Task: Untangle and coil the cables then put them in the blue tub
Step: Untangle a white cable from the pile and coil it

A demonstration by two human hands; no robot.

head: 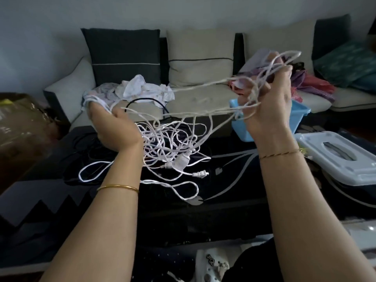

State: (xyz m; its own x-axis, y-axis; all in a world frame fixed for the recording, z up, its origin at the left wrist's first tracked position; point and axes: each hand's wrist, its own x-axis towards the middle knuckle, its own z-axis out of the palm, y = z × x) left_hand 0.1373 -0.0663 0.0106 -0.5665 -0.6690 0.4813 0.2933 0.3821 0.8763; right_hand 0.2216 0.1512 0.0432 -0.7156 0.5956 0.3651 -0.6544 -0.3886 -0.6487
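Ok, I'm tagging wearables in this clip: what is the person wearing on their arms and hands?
No sleeves or gloves show; both forearms are bare. The wrist of the left hand carries a plain, smooth gold bangle. The wrist of the right hand has a thinner, twisted gold bracelet. No rings show from here.

We see both hands raised over the dark tabletop. The left hand grips strands of a white cable tangle, and the right hand holds looped strands higher. The tangle hangs between them, its plugs near the tabletop. A blue tub sits behind the right hand, before a sofa.
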